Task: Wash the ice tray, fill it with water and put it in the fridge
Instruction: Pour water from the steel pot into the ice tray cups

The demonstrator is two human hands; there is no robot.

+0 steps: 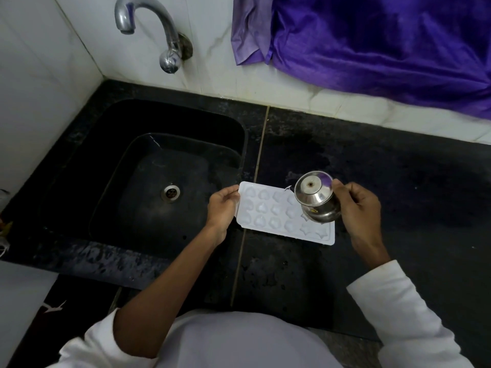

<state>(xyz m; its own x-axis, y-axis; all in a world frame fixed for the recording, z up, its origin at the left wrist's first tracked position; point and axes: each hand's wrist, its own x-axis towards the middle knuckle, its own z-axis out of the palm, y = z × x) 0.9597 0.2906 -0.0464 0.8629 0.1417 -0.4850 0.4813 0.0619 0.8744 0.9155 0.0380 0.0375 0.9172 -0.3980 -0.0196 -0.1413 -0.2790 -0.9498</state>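
- Head view, writing: no brand, label or lettering can be read on anything here; the steel pot (317, 200) carries a small yellowish mark low on its side, too small to make out.
- Head view, the tray: the white ice tray (279, 213) lies flat on the black counter (385, 181), just right of the sink (148, 181), its left end reaching over the seam between the two slabs. Its cavities are heart-shaped, with a few star-shaped ones at the right end (whether they hold water cannot be told).
- Head view, left hand (221, 208): closed on the tray's left short edge, thumb on top, fingers curled under the rim.
- Head view, right hand (357, 208): wrapped around the steel pot, holding it tipped on its side above the tray's right end, base turned toward the camera.
- Head view, surroundings: a chrome tap (159, 30) juts from the tiled wall above the sink, and a purple cloth (372, 43) hangs at upper right.
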